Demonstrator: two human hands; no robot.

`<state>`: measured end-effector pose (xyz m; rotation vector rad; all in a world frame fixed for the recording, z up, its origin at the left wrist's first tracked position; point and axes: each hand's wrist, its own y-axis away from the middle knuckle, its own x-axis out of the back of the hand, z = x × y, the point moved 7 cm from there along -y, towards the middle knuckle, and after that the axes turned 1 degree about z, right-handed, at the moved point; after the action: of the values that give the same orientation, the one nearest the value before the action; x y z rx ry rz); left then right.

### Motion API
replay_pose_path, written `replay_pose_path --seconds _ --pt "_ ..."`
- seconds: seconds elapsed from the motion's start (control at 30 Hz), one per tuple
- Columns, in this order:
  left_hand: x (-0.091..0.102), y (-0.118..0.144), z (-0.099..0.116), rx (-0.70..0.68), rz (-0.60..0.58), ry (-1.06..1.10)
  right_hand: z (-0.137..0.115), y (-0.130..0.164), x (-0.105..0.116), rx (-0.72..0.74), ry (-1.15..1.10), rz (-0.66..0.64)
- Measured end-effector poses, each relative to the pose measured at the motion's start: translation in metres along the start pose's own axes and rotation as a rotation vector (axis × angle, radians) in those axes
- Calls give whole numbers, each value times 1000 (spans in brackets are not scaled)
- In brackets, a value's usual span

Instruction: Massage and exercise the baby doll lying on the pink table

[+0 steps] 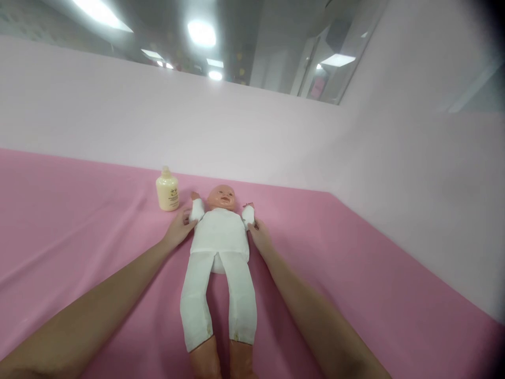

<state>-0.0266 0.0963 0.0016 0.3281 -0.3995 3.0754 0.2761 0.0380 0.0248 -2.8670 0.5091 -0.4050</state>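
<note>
On its back, head away from me, lies a baby doll [220,231] with a white cloth body and bare plastic head, hands and lower legs. Both of its arms are bent upward beside the head. My left hand [180,227] is closed around the doll's arm on the left, at the white sleeve. On the other side my right hand [259,231] grips the doll's right-side arm, with the fingers partly hidden behind it. The doll's feet run out of view at the bottom edge.
A cream-coloured lotion bottle [168,192] stands upright left of the doll's head. Pink sheeting [98,210] covers the surface, with creases at the left. A pale wall [158,121] rises behind and on the right, with a reflective glass panel [244,47] above.
</note>
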Motion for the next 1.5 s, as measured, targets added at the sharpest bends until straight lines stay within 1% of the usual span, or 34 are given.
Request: replay_pose_path --seconds 0.13,0.2,0.3,0.4,0.53,0.6,0.7,0.77,0.87,0.93,1.0,1.07,1.13,1.23,1.33,1.43,1.5 --pt "5 -2 -2 41 77 156 -1 -3 -3 -9 -206 -22" --pt "3 -3 -2 47 56 255 1 -4 -4 -25 -289 -24" --pt "-3 -4 0 38 -5 363 7 -5 -5 -70 -394 -32" --pt "-3 -3 3 24 -2 356 12 -5 -8 -116 -459 -49" --pt "-3 1 12 -36 -20 222 12 -3 -10 -134 -472 -58" --pt "-3 3 15 -49 -27 146 9 -2 -10 -113 -458 -54" --pt "-2 5 15 -56 11 92 -2 2 -6 -24 -372 -13" --pt "-1 6 16 -96 56 39 -10 6 -2 54 -297 29" --pt "2 8 22 -182 111 -109 -22 11 1 182 -190 71" --pt "2 8 25 -226 123 -196 -26 13 1 250 -107 67" --pt "3 8 25 -247 120 -245 -24 13 0 280 -19 54" --pt "2 6 22 -242 101 -265 -20 10 -1 271 57 39" --pt "1 3 18 -219 79 -266 -14 7 -2 216 88 9" --pt "0 0 10 -145 43 -253 -6 5 -4 103 61 -36" --pt "0 -1 2 -57 13 -288 -4 5 -3 38 53 -49" --pt "2 0 0 -38 25 -283 -4 5 -2 11 35 -43" --pt "4 0 -1 -45 40 -185 -3 4 -1 3 -41 -34"
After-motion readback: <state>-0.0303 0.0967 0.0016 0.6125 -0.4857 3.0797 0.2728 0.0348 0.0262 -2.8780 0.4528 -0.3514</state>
